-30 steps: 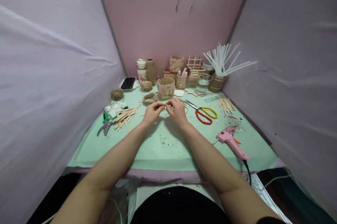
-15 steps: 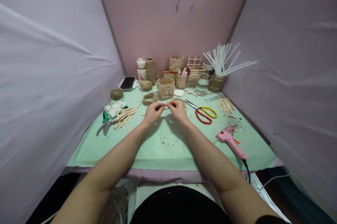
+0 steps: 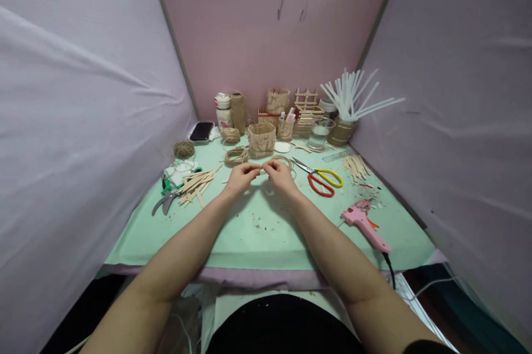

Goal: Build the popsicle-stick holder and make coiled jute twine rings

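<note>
My left hand (image 3: pixel 243 178) and my right hand (image 3: pixel 279 174) meet fingertip to fingertip above the middle of the green tabletop. Both are closed in a pinch on thin tan twine (image 3: pixel 285 160), whose loops show behind the right hand. The short bit between the fingers is mostly hidden. Just beyond the hands stands a wooden basket-like holder (image 3: pixel 261 139) with an uneven rim. A coil of twine (image 3: pixel 236 155) lies beside it, to the left. Scissors (image 3: pixel 318 175) with one red and one yellow handle lie open right of my right hand.
Wooden strips (image 3: pixel 197 185) and pruning shears (image 3: pixel 166 201) lie on the left. A pink glue gun (image 3: pixel 366 225) rests near the right front edge, its cord hanging off. At the back are a water bowl (image 3: pixel 321 133) and a pot (image 3: pixel 343 131) of white glue sticks.
Hardly anything differs. My hands stay together in the same place, with only a very slight shift of the fingers.
</note>
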`<move>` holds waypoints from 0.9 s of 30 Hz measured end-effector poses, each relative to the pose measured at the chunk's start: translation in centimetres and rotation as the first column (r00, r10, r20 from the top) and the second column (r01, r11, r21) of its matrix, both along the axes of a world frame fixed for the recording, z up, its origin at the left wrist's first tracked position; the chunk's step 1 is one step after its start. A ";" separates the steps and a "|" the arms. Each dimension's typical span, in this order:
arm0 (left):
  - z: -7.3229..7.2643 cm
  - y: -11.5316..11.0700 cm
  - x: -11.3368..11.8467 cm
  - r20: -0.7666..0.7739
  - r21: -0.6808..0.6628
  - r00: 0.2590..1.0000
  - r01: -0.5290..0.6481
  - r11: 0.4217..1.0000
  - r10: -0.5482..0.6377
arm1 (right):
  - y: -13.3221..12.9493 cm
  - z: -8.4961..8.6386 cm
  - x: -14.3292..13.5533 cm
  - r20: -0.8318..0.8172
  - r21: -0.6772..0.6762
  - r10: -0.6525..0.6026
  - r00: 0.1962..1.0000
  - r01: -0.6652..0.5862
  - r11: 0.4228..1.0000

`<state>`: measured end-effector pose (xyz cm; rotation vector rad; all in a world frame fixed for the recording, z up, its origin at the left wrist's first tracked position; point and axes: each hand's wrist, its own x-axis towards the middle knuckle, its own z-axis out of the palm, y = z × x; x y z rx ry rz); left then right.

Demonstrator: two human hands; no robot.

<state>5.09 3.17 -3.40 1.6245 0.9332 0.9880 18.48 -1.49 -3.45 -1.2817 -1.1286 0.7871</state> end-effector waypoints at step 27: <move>-0.4 -0.5 0.0 -0.168 0.431 0.976 -0.052 0.901 0.137 | 0.0 -0.2 -0.4 -0.109 -0.037 -0.035 0.993 0.031 0.999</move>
